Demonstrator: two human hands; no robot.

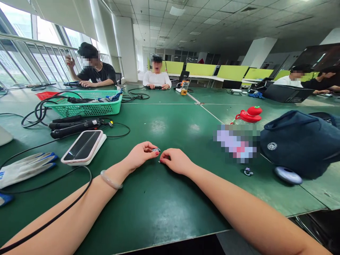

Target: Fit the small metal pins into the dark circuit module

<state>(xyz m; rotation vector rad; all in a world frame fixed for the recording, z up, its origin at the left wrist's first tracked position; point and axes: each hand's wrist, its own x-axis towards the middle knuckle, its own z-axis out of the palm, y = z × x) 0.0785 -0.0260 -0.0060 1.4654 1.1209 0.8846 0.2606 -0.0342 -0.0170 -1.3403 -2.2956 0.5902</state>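
Observation:
Over the middle of the green table (148,198), my left hand (140,154) is closed in a pinch on a small shiny, silver-grey piece (156,150) whose kind I cannot make out. Close to its right, my right hand (176,161) is also closed, thumb and finger pressed together. A tiny pale tip shows at those fingers, too small to name. The two hands' fingertips are a short gap apart, low over the tabletop. A pale bangle (111,180) circles my left wrist.
To the left are a phone (83,147), a work glove (29,168), black handled tools (75,127), cables and a green basket (90,110). A red-lidded bottle (248,115), a dark blue bag (300,141) and a round case (288,176) stand right. Several people sit farther back.

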